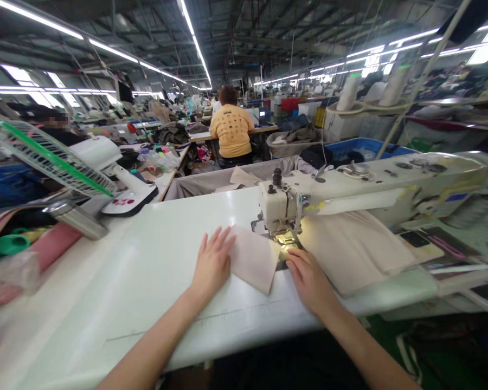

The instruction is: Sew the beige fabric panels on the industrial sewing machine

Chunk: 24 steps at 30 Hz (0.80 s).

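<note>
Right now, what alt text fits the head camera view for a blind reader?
A left hand and a right hand hold a pale fabric piece flat on a white table by a sewing machine. A fan stands at left; a person in yellow sits beyond, back turned.

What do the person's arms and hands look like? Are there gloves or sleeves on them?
No gloves. The left hand and the right hand are bare, with no rings, watch or bracelet showing. The left forearm and the right forearm are bare as well; no sleeve comes into view.
</note>
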Available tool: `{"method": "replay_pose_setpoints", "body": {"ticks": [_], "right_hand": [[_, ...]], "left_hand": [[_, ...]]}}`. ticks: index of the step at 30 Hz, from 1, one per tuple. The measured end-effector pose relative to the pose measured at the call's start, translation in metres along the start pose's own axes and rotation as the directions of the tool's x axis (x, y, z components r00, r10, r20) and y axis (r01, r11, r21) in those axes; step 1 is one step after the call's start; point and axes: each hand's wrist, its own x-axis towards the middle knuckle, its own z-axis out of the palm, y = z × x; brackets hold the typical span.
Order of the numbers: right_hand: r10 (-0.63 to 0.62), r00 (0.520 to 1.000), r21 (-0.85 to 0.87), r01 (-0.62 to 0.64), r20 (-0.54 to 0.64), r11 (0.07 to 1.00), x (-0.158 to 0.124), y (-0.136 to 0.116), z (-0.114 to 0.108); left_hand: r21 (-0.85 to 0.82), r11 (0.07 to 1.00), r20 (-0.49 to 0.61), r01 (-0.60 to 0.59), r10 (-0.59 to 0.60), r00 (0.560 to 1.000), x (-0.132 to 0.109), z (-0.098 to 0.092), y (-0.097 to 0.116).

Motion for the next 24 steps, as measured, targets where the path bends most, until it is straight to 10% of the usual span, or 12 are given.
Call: {"method": "replay_pose_setpoints", "body": {"ticks": [3, 11, 15, 19, 24], "right_hand": [[0.000, 1.000, 0.016, 0.000, -0.017, 1.000, 0.001, -0.016, -0.005], [-0.137, 0.953, -0.066, 0.160, 0.270, 0.985, -0.002, -0.026, 0.003], [-0.149, 0.952, -0.052, 0.168, 0.268, 0.984, -0.010, -0.019, -0.006], [0.124, 0.985, -0.119, -0.110, 0.117, 0.987, -0.012, -0.019, -0.017], [0.401, 0.883, -0.033, -0.406, 0.242, 0.913, -0.004, -0.025, -0.021]], "left_hand": [[0.110, 0.983, 0.269, -0.150, 0.116, 0.956, -0.014, -0.003, 0.019], [0.239, 0.944, 0.457, -0.226, 0.096, 0.884, -0.018, -0.031, 0.055], [0.174, 0.946, 0.345, -0.273, 0.201, 0.917, -0.024, -0.016, 0.046], [0.159, 0.966, 0.183, -0.202, 0.172, 0.968, -0.036, 0.017, 0.019], [0.153, 0.974, 0.186, -0.168, 0.139, 0.973, -0.045, 0.033, 0.008]]}}
